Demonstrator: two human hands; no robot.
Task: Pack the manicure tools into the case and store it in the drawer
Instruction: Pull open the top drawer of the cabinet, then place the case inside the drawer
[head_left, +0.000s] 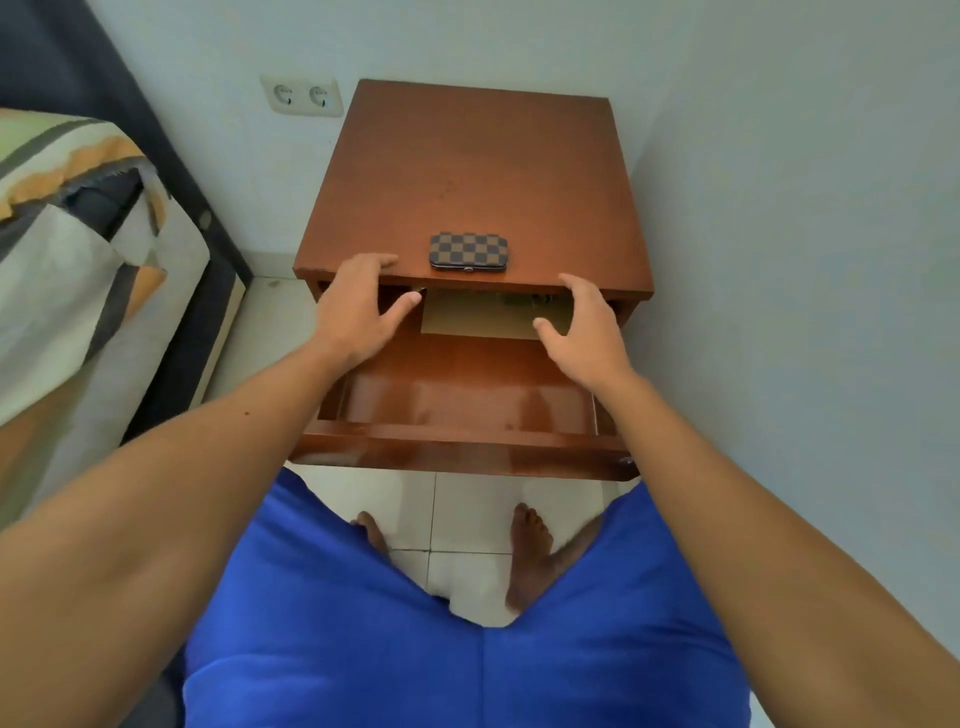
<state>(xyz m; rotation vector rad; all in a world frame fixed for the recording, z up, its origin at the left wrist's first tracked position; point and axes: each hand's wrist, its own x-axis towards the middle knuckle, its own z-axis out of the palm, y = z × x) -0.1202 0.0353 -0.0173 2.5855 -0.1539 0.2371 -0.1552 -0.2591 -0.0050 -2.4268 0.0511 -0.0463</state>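
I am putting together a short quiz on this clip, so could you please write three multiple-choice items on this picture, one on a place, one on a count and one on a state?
1. Where does the checkered case lie?
A. inside the drawer
B. on top of the nightstand, near its front edge
C. on the bed

2. How many sockets does the wall outlet have?
A. one
B. two
C. four

3. What state is the drawer in?
A. pulled open
B. shut
C. taken out and set on the floor

Key:
1 B, the case rests closed on the nightstand top, between the left hand and the right hand, neither of which holds it.
2 B, two round sockets sit side by side.
3 A, its inside is visible under the open hands.
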